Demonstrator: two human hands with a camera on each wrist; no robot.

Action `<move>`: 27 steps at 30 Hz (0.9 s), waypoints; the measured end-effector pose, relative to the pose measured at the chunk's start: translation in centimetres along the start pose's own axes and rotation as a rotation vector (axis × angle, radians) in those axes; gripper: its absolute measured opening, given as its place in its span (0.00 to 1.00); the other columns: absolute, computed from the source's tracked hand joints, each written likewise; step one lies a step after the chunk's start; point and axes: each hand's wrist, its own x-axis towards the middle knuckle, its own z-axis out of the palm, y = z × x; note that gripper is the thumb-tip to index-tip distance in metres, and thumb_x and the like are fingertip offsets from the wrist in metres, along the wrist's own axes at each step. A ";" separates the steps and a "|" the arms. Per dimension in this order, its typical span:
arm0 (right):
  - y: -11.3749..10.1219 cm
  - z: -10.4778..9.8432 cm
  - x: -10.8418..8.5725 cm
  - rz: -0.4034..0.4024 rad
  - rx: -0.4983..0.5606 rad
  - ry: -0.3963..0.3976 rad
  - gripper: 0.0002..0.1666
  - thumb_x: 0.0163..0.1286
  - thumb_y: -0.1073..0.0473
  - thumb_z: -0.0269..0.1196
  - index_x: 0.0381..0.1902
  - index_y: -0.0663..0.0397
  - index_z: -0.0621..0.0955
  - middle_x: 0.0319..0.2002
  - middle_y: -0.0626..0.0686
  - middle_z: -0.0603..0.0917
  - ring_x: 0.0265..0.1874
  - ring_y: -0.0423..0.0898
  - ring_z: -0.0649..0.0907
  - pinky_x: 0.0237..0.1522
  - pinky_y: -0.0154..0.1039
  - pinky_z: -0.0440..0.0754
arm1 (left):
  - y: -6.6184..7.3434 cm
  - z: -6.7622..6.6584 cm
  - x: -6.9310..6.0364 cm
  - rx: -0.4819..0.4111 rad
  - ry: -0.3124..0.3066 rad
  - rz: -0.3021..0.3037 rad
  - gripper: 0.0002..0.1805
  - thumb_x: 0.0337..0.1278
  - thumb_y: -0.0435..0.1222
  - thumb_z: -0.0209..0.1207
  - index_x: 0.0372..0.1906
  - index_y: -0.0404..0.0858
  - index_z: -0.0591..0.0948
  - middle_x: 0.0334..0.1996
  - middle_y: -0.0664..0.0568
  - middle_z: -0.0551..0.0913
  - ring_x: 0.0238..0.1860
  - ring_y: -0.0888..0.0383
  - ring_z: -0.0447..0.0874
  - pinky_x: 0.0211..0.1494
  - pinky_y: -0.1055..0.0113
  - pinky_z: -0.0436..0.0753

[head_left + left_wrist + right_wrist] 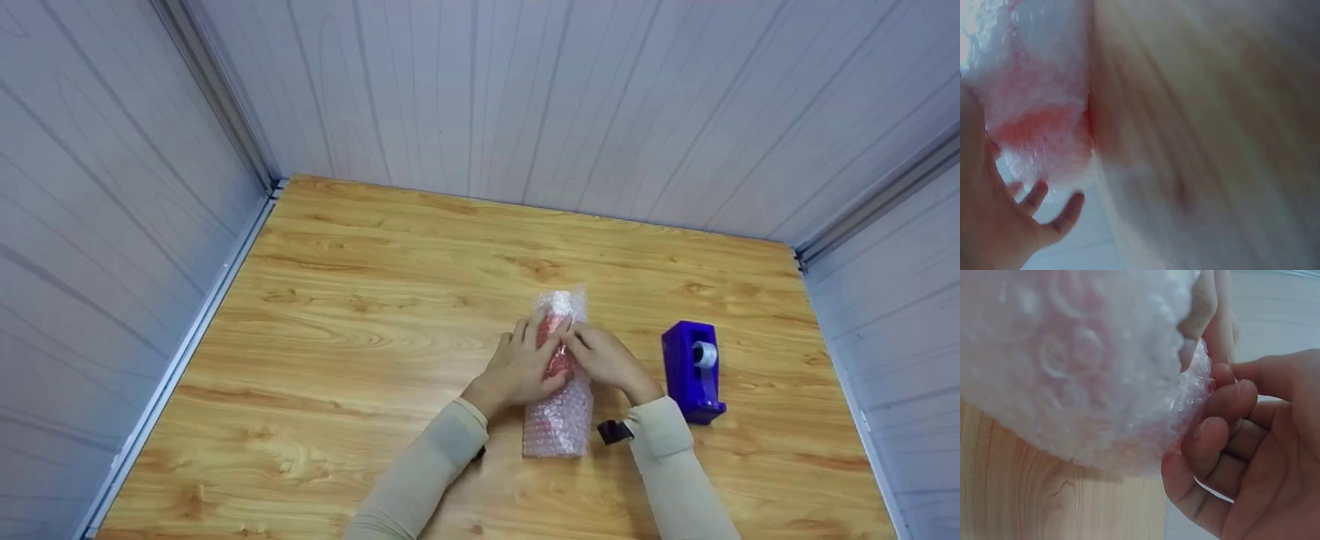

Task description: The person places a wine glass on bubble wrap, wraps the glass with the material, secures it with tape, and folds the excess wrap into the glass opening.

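A long bundle of clear bubble wrap [559,427] lies upright in the head view, with something red and a pale end showing through it. My left hand [521,367] rests on its upper half, fingers spread across the wrap. From the right side, my right hand [604,361] pinches at the wrap near the left fingertips. In the right wrist view the curled fingers [1207,439] touch the side of the bubble wrap [1100,382]. What exactly lies between thumb and forefinger is too small to tell. The left wrist view shows the red content [1039,124] blurred through the wrap.
A purple tape dispenser [686,375] with a roll of clear tape [705,355] stands right of the right hand. The wood-patterned table [337,337] is bounded by pale panels [480,97] at the back and both sides.
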 end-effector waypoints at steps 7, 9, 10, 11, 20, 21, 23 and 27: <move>-1.0 -0.4 -0.2 0.044 -0.075 0.007 0.16 0.80 0.55 0.50 0.35 0.56 0.79 0.25 0.48 0.74 0.27 0.47 0.74 0.31 0.44 0.72 | 0.9 -0.1 0.0 0.258 -0.010 0.005 0.45 0.68 0.64 0.39 0.81 0.44 0.48 0.79 0.42 0.46 0.72 0.44 0.58 0.58 0.42 0.74; -1.7 -0.7 -0.2 0.072 -0.130 0.005 0.18 0.80 0.55 0.49 0.33 0.56 0.79 0.24 0.49 0.74 0.26 0.47 0.74 0.31 0.44 0.72 | 1.1 -0.3 0.1 0.299 -0.014 0.013 0.45 0.68 0.65 0.38 0.81 0.43 0.49 0.80 0.44 0.45 0.73 0.44 0.58 0.58 0.40 0.74; -2.1 -0.8 -0.2 0.091 -0.158 0.000 0.19 0.80 0.55 0.49 0.31 0.56 0.79 0.24 0.49 0.74 0.25 0.47 0.74 0.30 0.44 0.72 | 1.2 -0.4 0.1 0.321 -0.018 0.017 0.45 0.68 0.65 0.37 0.81 0.43 0.50 0.80 0.45 0.45 0.73 0.44 0.57 0.58 0.39 0.73; -2.5 -0.9 -0.1 0.112 -0.188 -0.005 0.20 0.80 0.54 0.48 0.30 0.56 0.79 0.23 0.49 0.74 0.24 0.47 0.74 0.30 0.44 0.72 | 1.3 -0.5 0.2 0.339 -0.027 0.019 0.45 0.68 0.65 0.37 0.81 0.43 0.51 0.80 0.46 0.45 0.73 0.44 0.57 0.58 0.38 0.73; -5.6 -1.2 1.1 0.185 -0.526 -0.117 0.22 0.79 0.57 0.44 0.38 0.61 0.84 0.23 0.53 0.76 0.23 0.49 0.74 0.30 0.49 0.78 | 1.6 -1.4 0.5 0.448 -0.060 0.033 0.45 0.67 0.67 0.38 0.79 0.44 0.60 0.80 0.52 0.48 0.72 0.43 0.59 0.54 0.37 0.75; -5.8 -1.2 1.2 0.198 -0.563 -0.127 0.22 0.78 0.57 0.45 0.39 0.61 0.84 0.24 0.54 0.77 0.24 0.50 0.75 0.30 0.50 0.80 | 1.6 -1.4 0.5 0.453 -0.051 0.034 0.44 0.67 0.67 0.38 0.78 0.44 0.61 0.80 0.51 0.50 0.72 0.43 0.60 0.53 0.37 0.76; -6.1 -1.2 1.3 0.231 -0.615 -0.132 0.21 0.76 0.57 0.46 0.39 0.59 0.85 0.25 0.55 0.78 0.24 0.50 0.76 0.30 0.52 0.81 | 1.7 -1.4 0.4 0.459 -0.037 0.035 0.43 0.67 0.67 0.38 0.77 0.44 0.64 0.79 0.51 0.52 0.70 0.43 0.62 0.52 0.37 0.76; -5.7 -1.2 1.2 0.264 -0.623 -0.087 0.21 0.77 0.55 0.47 0.28 0.55 0.81 0.23 0.54 0.77 0.23 0.50 0.76 0.28 0.53 0.81 | 1.7 -1.4 0.4 0.467 -0.042 0.037 0.43 0.67 0.67 0.37 0.78 0.46 0.63 0.79 0.52 0.52 0.69 0.43 0.63 0.51 0.37 0.77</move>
